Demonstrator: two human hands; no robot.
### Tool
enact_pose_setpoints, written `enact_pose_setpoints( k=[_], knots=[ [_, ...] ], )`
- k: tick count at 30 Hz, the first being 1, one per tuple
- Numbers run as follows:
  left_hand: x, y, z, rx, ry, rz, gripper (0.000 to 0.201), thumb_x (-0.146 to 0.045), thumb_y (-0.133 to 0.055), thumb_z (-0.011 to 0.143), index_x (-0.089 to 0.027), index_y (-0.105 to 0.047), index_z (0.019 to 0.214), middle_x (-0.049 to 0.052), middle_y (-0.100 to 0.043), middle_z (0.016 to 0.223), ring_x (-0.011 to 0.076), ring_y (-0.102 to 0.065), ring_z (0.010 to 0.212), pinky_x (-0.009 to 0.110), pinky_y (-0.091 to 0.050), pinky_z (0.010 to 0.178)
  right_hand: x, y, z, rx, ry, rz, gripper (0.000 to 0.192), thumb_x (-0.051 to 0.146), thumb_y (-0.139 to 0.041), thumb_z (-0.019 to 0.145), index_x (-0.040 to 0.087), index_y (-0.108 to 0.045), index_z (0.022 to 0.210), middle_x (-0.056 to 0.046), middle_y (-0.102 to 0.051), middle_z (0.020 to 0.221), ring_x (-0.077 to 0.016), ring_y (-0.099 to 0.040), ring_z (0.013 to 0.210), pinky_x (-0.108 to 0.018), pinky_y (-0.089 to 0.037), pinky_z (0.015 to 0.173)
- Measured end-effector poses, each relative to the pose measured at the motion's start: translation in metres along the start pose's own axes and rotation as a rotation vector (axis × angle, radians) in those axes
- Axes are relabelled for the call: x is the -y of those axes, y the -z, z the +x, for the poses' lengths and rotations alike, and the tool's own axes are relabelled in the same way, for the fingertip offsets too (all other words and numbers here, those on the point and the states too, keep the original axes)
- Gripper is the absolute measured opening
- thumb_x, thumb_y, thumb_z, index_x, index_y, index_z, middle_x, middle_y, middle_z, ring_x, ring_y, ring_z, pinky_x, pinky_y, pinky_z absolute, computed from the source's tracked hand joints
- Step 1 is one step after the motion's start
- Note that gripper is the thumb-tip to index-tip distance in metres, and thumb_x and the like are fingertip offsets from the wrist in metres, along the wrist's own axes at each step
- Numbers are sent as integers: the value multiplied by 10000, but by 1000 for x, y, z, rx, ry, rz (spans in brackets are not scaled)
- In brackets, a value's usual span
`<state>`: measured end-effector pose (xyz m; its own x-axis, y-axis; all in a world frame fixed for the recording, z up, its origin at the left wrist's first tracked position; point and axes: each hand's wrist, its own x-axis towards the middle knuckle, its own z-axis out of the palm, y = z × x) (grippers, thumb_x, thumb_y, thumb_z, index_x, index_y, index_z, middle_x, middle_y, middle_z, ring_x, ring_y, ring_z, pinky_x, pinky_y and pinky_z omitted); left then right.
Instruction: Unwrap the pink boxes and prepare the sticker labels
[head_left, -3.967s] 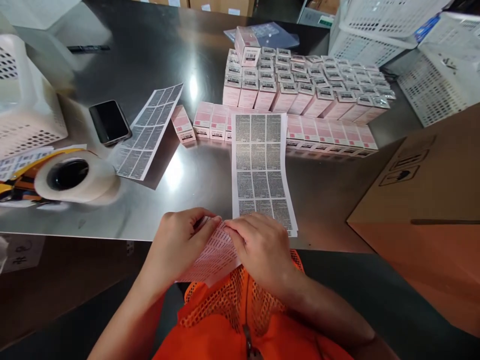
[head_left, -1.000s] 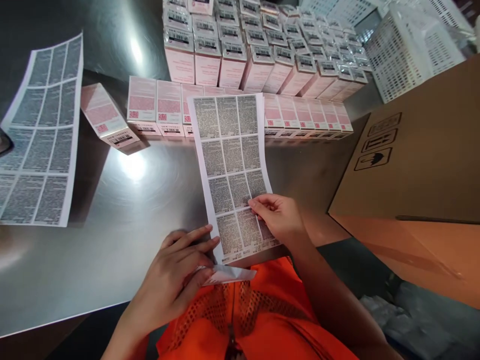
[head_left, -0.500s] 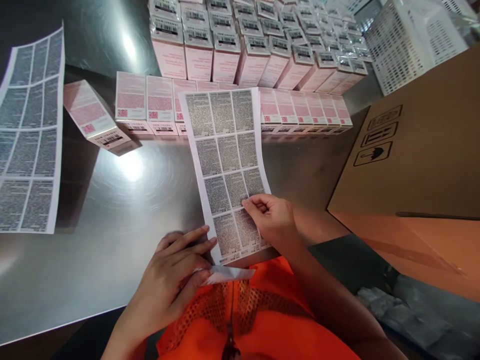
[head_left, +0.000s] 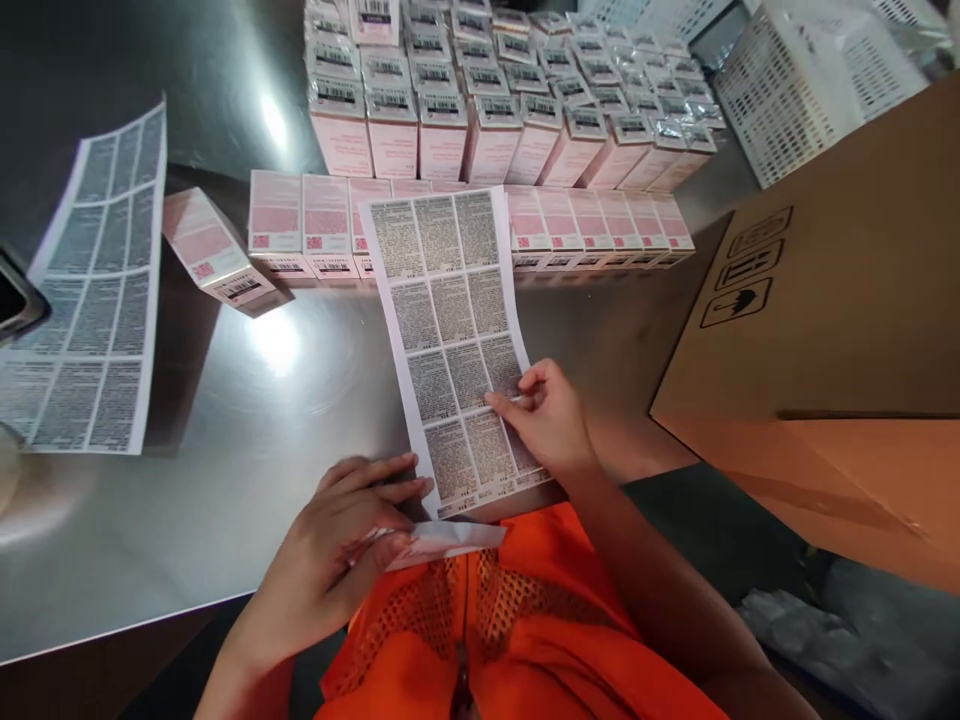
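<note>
Nearest, the left hand (head_left: 341, 545) is lying at the worktop (head_left: 247, 470) edge just above the orange mesh vest (head_left: 480, 640), its fingers closed on a small folded pink-and-white item (head_left: 442, 540), whether a carton or a paper strip I cannot tell, while the fingertips are resting beside the lower left corner of the label sheet (head_left: 450, 340). Keeping that corner pinned is probably what is stopping the sheet from sliding, so the pressure is best kept flat and steady.

Just beyond, the right hand (head_left: 551, 420) is pinching at a label in the third row, on the sheet's right-hand column, thumb and forefinger closed on its edge. Judging from the grip, the label is best lifted from a corner, slowly and low to the backing, so it is not curling or tearing, with the sticky face touched as little as possible.

Further on, the sheet's top edge is lying over a row of pink cartons lying flat (head_left: 600, 225), with one more carton (head_left: 214, 250) skewed to the left of that row. Behind them, upright pink cartons (head_left: 480, 120) are standing in ranks, barcodes up. A second label sheet (head_left: 90, 300) is lying well to the left, a brown cardboard box (head_left: 832, 310) is sitting at the right, and white plastic baskets (head_left: 795, 90) are standing at the far right.
</note>
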<state>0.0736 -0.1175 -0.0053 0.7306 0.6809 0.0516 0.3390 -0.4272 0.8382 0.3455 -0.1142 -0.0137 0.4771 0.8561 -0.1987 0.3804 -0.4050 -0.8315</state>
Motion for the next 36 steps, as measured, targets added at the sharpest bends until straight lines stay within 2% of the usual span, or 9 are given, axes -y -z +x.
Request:
enact_pose_setpoints(
  k=[2,4,8,11,15,18,23,29,36],
  knots=[
    [-8,6,-2,-56,138,-65,143,-236,-550,957,-252,-692,960,9,-754,1135,204,-659,1165,300,-512,924,6,7,-9,66,13,172,292,401,-734,753,244,-499,828,51,-520,710,-123,-500,559,-259,-437,528],
    [-18,12,-2,-92,296,-70,172,-313,-562,954,-237,-715,935,7,-774,958,180,-726,894,247,-533,726,16,11,-26,233,133,164,213,382,-721,806,246,-589,903,15,-611,812,-149,-591,683,-275,-495,619],
    [-34,20,1,-136,490,-27,312,-402,-569,926,-184,-696,744,-32,-595,532,107,-514,468,216,-347,455,32,6,-60,637,452,-47,229,274,-705,862,263,-688,1090,-38,-720,1030,-208,-661,929,-337,-520,812],
    [-39,21,-1,-175,550,-85,313,-429,-596,904,-175,-706,757,-27,-604,547,99,-504,478,202,-341,458,30,-7,-71,681,535,-72,149,232,-644,903,251,-720,1029,-26,-757,957,-212,-683,892,-359,-511,821],
    [-40,21,-13,-139,620,-340,315,-475,-648,877,-180,-739,940,32,-751,794,164,-681,709,217,-500,622,24,-12,-72,736,407,-24,181,162,-596,914,270,-740,930,25,-761,883,-163,-694,798,-282,-501,714],
    [-42,18,-21,-161,654,-278,368,-493,-595,907,-158,-720,817,26,-700,690,150,-637,647,216,-473,585,24,-9,-75,793,369,-32,165,171,-606,909,263,-742,914,27,-751,860,-154,-686,770,-268,-485,661],
    [-54,10,-20,-207,639,-59,420,-485,-534,933,-152,-697,737,3,-624,598,118,-528,552,217,-381,512,30,-9,-81,627,566,-18,214,287,-629,931,223,-707,1120,-46,-739,1007,-209,-665,923,-346,-510,775],
    [-64,3,-13,-201,618,76,435,-460,-507,936,-149,-693,697,-16,-572,552,88,-433,496,219,-306,473,37,-10,-88,521,687,-196,174,166,-571,939,219,-731,895,-9,-749,821,-204,-655,789,-368,-464,730],
    [-66,-4,-5,-227,661,115,442,-429,-505,927,-153,-607,597,-43,-431,480,73,-359,471,221,-258,463,34,-11,-99,278,786,-300,194,129,-584,916,201,-720,798,6,-719,715,-175,-645,693,-331,-410,680]
  ],
)
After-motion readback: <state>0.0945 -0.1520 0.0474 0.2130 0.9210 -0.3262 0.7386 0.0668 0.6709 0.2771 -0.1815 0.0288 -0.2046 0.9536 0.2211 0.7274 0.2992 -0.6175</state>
